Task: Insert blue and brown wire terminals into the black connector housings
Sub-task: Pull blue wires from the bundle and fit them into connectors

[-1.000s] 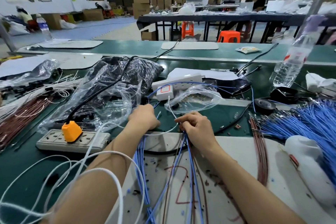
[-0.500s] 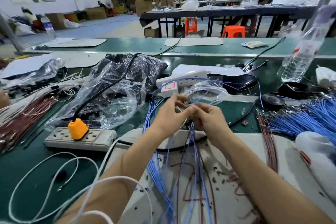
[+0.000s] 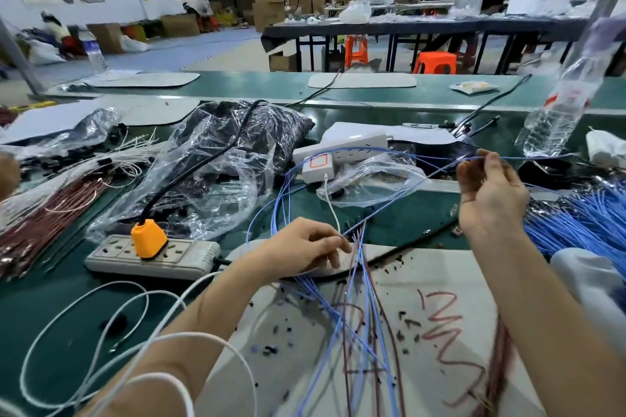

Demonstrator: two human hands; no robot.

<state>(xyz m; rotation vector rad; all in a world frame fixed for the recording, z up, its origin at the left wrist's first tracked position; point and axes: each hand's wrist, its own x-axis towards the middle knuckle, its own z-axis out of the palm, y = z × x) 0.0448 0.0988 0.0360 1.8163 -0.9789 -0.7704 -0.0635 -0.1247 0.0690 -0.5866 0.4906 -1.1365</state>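
My left hand (image 3: 305,249) pinches the ends of a bunch of blue and brown wires (image 3: 359,311) low over the white work mat (image 3: 440,281). My right hand (image 3: 489,191) is raised to the right and pinches a single blue wire (image 3: 399,151) stretched out in a long loop. A clear bag (image 3: 369,179) holding small black connector housings lies on the green bench between the two hands. A big pile of blue wires (image 3: 582,213) lies at the right. Brown wires (image 3: 50,213) are bundled at the left.
A power strip with an orange plug (image 3: 149,240) lies left of my left hand. A large clear bag of black parts (image 3: 223,159) sits behind it. A white power strip (image 3: 338,149) and a plastic water bottle (image 3: 562,105) stand further back. White cable (image 3: 101,332) loops at lower left.
My hands were together at the centre; now my right hand has swung up and right, drawing a blue wire out, while my left hand dropped toward the mat with the wire ends.
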